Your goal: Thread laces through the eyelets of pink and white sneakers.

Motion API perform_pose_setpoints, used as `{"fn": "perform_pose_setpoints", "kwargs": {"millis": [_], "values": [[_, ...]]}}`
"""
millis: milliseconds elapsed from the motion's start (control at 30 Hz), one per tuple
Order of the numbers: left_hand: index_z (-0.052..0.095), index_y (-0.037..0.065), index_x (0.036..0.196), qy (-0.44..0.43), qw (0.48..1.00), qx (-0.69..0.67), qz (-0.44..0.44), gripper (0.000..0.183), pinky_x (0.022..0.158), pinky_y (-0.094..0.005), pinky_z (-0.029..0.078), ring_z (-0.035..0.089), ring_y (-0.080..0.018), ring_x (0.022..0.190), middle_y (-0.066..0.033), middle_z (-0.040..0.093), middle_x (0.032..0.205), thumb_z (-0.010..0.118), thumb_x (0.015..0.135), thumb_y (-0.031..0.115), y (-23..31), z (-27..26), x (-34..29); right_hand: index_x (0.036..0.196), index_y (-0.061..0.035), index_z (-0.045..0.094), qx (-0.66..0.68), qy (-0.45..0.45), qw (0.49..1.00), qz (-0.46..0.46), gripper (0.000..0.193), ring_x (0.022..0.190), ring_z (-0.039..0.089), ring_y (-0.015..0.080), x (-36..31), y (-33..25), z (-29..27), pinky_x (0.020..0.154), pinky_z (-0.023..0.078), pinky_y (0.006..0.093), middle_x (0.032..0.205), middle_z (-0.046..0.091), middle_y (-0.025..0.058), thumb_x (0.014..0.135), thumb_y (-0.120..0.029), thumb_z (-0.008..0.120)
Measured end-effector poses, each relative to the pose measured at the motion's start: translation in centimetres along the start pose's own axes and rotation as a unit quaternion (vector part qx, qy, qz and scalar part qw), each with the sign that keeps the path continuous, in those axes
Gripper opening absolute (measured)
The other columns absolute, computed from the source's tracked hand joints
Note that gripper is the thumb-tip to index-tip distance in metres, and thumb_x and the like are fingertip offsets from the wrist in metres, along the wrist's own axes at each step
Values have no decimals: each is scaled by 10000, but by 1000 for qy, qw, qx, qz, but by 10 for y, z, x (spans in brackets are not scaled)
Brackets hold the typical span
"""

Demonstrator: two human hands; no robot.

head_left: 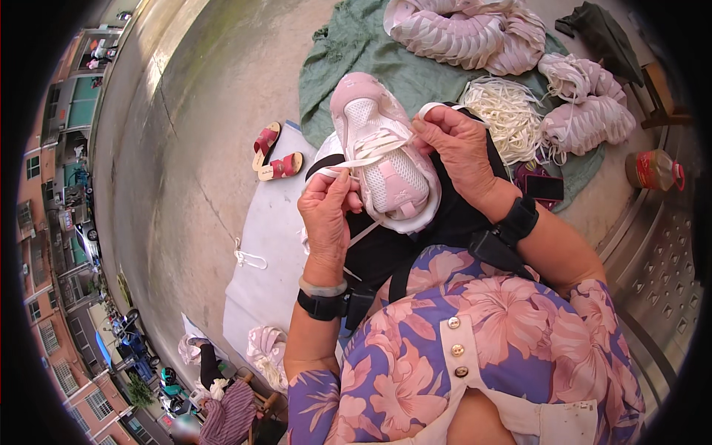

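A pale pink mesh sports shoe [386, 159] is held upright on the lap, over a black apron, toe pointing away. A flat white shoelace [367, 156] is pinched between thumb and fingers of the left hand [326, 215], closed tight on the lace at the shoe's left side. The shoe's right edge is gripped by the right hand [460, 144], fingers curled around it. A heap of loose white laces [508, 111] is seen just beyond, on a green cloth [348, 52], with piled pink shoe uppers [463, 30] nearby.
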State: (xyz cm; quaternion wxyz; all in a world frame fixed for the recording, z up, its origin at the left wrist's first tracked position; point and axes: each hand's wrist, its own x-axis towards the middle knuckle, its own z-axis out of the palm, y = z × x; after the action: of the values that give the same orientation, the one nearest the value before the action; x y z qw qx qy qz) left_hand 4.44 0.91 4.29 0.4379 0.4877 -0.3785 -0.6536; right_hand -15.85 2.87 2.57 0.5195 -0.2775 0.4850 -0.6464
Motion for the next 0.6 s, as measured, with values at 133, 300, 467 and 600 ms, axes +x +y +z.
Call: {"fn": "perform_pose_setpoints", "kwargs": {"millis": [133,300,467,600], "values": [[613,-1,876,-2,998,60,28,102,435,-185,375,483,-51,485,-38,614,702,609,881,102,-5,-5,-2,889,-1,625,2,-6,1000,-7,91,621,517,18,0,1,2,569,440,166,717,582,-26,859,-86,638],[601,13,858,-22,997,58,34,109,448,-179,363,467,-45,493,-21,595,694,598,891,117,-4,-3,-4,875,7,625,-19,-12,1000,-23,78,628,513,19,1,5,0,562,436,170,719,580,-26,850,-66,637],[600,26,880,-21,995,86,34,116,485,-183,367,471,-49,528,-18,597,728,613,885,141,-5,-5,-6,858,8,625,-44,-16,997,-62,63,612,490,19,1,2,1,545,418,173,710,573,-28,841,-51,641],[615,17,946,-27,992,106,68,139,577,-179,396,498,-44,625,-5,606,778,609,887,142,-5,-1,-5,861,8,627,-82,-9,994,-71,55,617,487,16,0,3,2,545,415,170,709,569,-33,840,-42,638]]}}
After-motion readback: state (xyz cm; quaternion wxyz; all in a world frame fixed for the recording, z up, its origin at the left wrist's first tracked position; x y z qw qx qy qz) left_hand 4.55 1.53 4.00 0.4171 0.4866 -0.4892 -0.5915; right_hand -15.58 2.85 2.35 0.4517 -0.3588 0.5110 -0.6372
